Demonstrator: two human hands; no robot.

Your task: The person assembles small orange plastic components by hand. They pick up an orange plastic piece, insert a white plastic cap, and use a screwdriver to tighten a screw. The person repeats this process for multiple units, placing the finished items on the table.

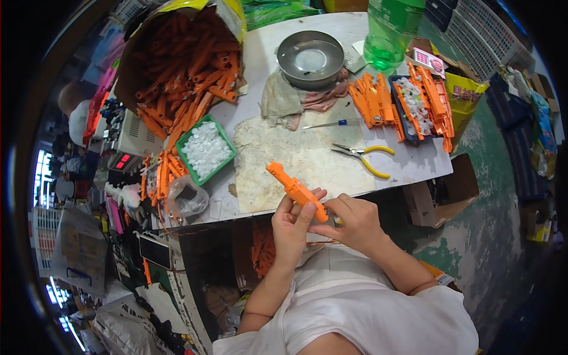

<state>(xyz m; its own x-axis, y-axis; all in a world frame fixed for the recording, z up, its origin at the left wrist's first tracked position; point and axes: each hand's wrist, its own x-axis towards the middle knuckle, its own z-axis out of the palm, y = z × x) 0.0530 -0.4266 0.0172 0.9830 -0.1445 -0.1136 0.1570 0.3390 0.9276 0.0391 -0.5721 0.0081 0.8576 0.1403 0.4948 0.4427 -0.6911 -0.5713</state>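
Observation:
My left hand [292, 229] is closed round a long, stepped orange plastic part [300, 193], held tilted above the table's front edge. Its narrow end points away to the far left. Beside the near end, my right hand [357, 221] is closed with thumb and fingers pinched together. A small pale bit shows at those fingertips, too small to name. Beyond the hands, on the worn sheet [284, 148], lie yellow-handled pliers [362, 157] and a thin screwdriver [326, 124] with a blue handle. A green tray [205, 149] of small white plastic pieces stands to the left.
A large sack [189, 65] spills many orange parts at the back left. A metal bowl [310, 59] sits beside a rag [281, 100]. Right of it are a green bottle [390, 35], stacked orange parts [374, 100] and a dark tray [408, 133]. A cardboard box [444, 192] stands below the table's right side.

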